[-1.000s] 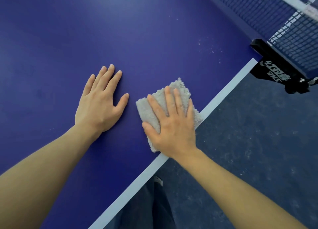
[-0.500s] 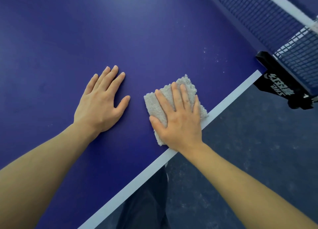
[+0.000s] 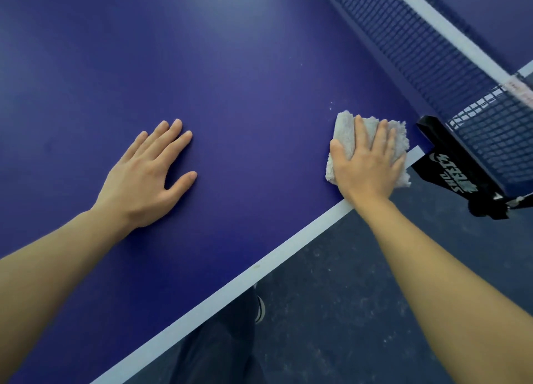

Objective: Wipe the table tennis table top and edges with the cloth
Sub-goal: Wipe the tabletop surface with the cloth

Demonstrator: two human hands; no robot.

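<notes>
A folded grey cloth (image 3: 344, 132) lies on the blue table tennis table (image 3: 245, 75), at its white side line (image 3: 288, 248) close to the net post. My right hand (image 3: 367, 164) presses flat on the cloth, fingers spread over it, with the cloth's right corner hanging over the table's edge. My left hand (image 3: 150, 176) rests flat on the bare table top, palm down, fingers apart, holding nothing. A few pale specks dot the surface just beyond the cloth.
The dark net (image 3: 427, 49) with its white top band runs across the upper right. Its black clamp (image 3: 458, 164) grips the table edge just right of the cloth. Grey floor (image 3: 360, 297) lies beyond the edge, with my dark trouser leg and shoe below.
My right hand has slid the cloth along the side line toward the net clamp. My left hand has stayed flat on the table.
</notes>
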